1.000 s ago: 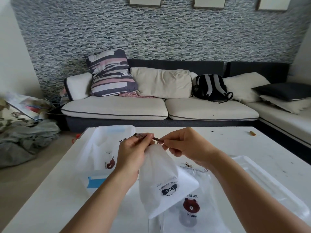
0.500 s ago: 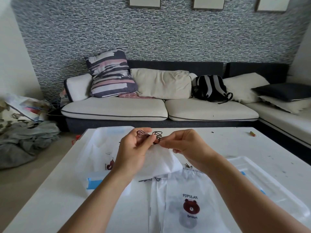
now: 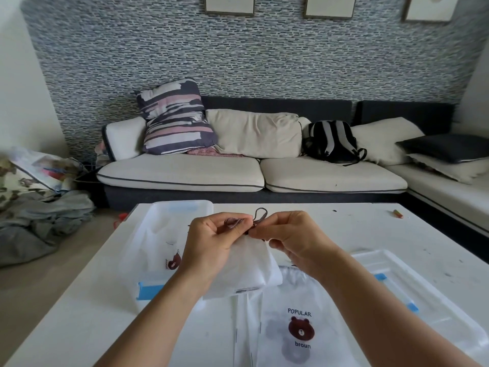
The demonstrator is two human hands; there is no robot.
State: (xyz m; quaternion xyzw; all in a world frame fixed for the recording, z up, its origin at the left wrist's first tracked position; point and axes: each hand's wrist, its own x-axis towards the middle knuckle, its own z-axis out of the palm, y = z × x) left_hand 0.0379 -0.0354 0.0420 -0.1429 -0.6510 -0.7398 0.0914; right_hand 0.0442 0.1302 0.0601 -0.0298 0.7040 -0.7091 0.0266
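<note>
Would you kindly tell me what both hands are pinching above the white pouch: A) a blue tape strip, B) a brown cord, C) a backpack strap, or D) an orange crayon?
B: the left hand and the right hand each pinch the brown cord at the gathered mouth of the white pouch.

Three white pouches point(image 3: 251, 266) are counted — two clear trays point(image 3: 158, 215), too. Three picture frames point(image 3: 229, 5) are seen.
</note>
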